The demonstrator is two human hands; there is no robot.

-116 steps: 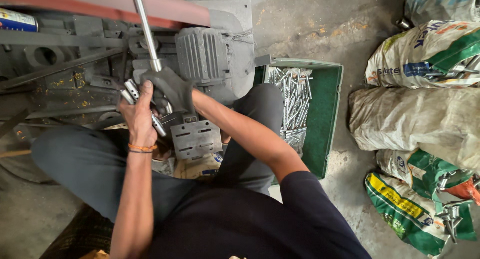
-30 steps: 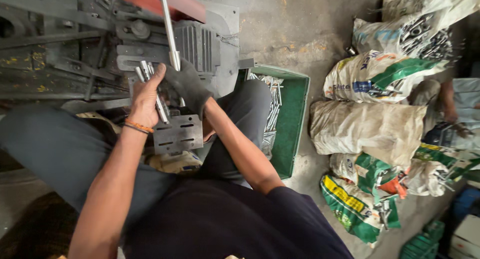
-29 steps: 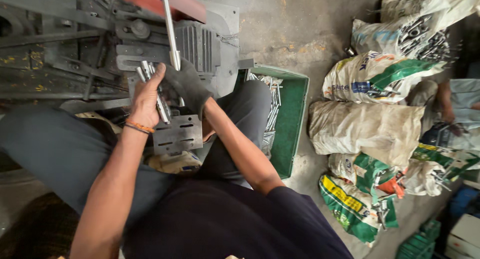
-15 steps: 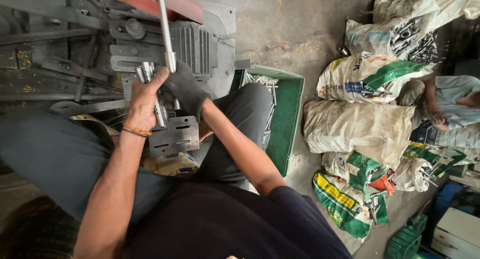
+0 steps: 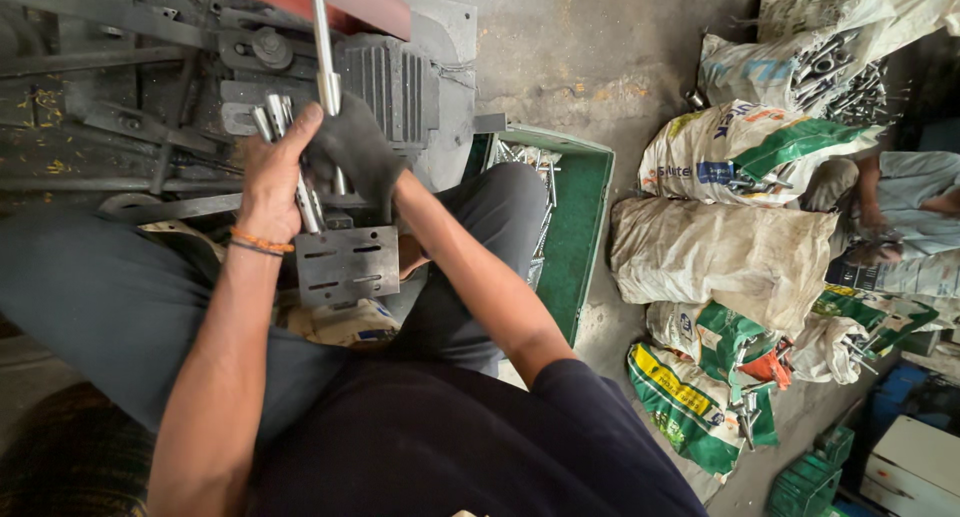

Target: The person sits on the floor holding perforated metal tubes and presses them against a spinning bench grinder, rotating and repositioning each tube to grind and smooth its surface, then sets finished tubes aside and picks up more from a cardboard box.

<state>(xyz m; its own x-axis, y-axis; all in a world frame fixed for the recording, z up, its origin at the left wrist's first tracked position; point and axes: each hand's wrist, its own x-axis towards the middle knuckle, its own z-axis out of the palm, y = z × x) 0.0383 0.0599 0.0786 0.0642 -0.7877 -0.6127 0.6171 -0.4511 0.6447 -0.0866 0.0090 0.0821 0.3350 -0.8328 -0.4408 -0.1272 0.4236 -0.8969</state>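
Rods — a bundle of short metal ones — sit clenched in the left hand, just above a slotted metal plate. Right hand, in a dark glove, is wrapped around the machine's long steel lever. Green crate of rods lies beside the knee.

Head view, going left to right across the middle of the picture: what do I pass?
Left hand holding metal rods → gloved right hand on the lever handle → green crate of metal parts → stacked sacks → another person at the right edge.
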